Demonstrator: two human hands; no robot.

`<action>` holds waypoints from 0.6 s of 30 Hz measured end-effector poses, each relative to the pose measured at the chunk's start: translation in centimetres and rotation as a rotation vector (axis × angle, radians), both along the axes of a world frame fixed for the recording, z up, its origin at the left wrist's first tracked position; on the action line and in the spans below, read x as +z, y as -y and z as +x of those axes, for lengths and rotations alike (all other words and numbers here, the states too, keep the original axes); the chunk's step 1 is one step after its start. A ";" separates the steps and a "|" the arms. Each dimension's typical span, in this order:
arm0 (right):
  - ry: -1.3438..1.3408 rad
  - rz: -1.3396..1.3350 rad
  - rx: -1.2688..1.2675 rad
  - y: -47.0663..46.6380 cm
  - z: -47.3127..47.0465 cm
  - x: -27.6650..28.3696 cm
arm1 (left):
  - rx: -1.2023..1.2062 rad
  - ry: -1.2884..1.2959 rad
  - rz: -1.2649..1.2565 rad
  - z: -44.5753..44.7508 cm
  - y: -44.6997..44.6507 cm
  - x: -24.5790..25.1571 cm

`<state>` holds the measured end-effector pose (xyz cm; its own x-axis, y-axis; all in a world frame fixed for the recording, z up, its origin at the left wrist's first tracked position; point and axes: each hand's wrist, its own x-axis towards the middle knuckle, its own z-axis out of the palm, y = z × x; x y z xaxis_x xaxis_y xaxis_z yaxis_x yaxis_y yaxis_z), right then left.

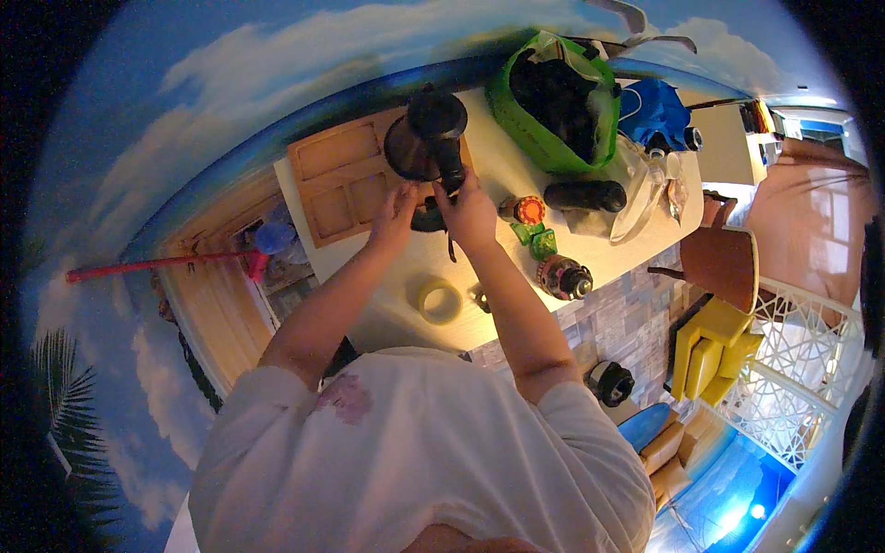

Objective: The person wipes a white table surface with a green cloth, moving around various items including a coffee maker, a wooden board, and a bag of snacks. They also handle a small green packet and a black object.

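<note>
A black megaphone-like device (435,128) with a round body and a handle stands over the right part of a wooden compartment tray (339,183). My right hand (471,213) is closed round the lower end of its black handle. My left hand (397,214) is beside the handle, fingers bent; whether it grips anything is not clear. Below the hands lies a dark rounded item (429,216) with a strap hanging down, partly hidden by the fingers. Nearer my body a roll of tape (440,301) lies on the pale table (387,321), left of a small metallic object (482,299).
Right of my hands are a black cylinder (585,195), an orange-capped container (529,210), green packets (543,242) and a patterned round container (565,278). A green bag (501,117) and a blue bag (655,114) stand farther back. A chair (722,266) is off the right edge.
</note>
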<state>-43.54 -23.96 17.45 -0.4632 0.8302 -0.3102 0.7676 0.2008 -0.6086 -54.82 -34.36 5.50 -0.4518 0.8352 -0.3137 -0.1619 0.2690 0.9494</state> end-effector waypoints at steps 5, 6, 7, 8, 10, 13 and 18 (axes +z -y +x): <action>-0.153 0.238 0.046 -0.3 2.8 -7.0 | -0.304 -1.143 -0.359 -3.4 6.7 -2.1; -0.036 0.268 0.034 0.1 2.8 -7.8 | -0.314 -1.219 -0.314 -4.1 7.5 -2.2; 0.092 0.198 0.035 0.2 3.1 -8.5 | -0.324 -1.294 -0.268 -4.7 8.1 -2.4; 0.219 0.126 0.035 0.7 3.6 -9.1 | -0.336 -1.367 -0.221 -5.1 8.2 -2.7; 0.350 0.063 0.102 1.5 3.2 -9.1 | -0.222 -1.444 -0.174 -5.2 8.5 -4.7; 0.374 0.128 0.132 0.5 2.9 -11.9 | -0.158 -1.470 -0.163 -4.8 8.0 -5.9; 0.483 0.198 0.261 -3.4 2.8 -13.9 | -0.135 -1.423 -0.297 -4.2 6.7 -6.8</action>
<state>-40.70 -20.56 3.53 -0.5048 0.7711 -0.3880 0.8586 0.4951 -0.1332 -59.04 -41.04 -1.26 -0.4463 0.8809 0.1577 0.8890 0.4164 0.1903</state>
